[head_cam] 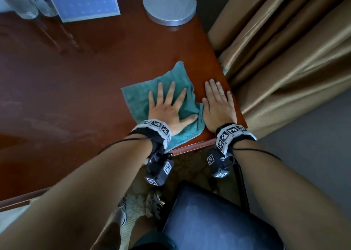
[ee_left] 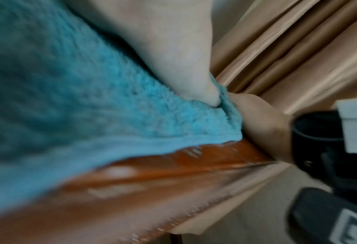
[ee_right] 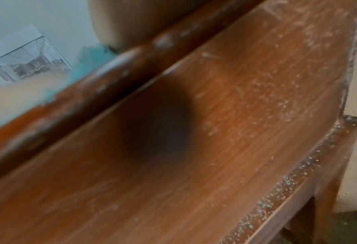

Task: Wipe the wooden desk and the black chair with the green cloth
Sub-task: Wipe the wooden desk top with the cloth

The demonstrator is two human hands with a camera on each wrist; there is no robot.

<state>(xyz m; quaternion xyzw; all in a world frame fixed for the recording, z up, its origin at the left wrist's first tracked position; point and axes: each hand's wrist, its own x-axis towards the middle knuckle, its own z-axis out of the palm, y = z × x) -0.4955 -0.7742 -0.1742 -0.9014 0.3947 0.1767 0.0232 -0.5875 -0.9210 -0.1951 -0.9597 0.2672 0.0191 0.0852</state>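
The green cloth lies spread on the reddish wooden desk, near its front right corner. My left hand presses flat on the cloth with fingers spread. Beside it, my right hand rests flat on the bare desk, its thumb touching the cloth's right edge. In the left wrist view the cloth fills the left side and the desk edge runs below it. The right wrist view shows the desk's front face, dusty and scratched. The black chair stands below the desk's front edge, between my forearms.
A silver lamp base, a blue-white card and clear bottles stand along the desk's back edge. Tan curtains hang right beside the desk's right side. Patterned floor shows under the desk.
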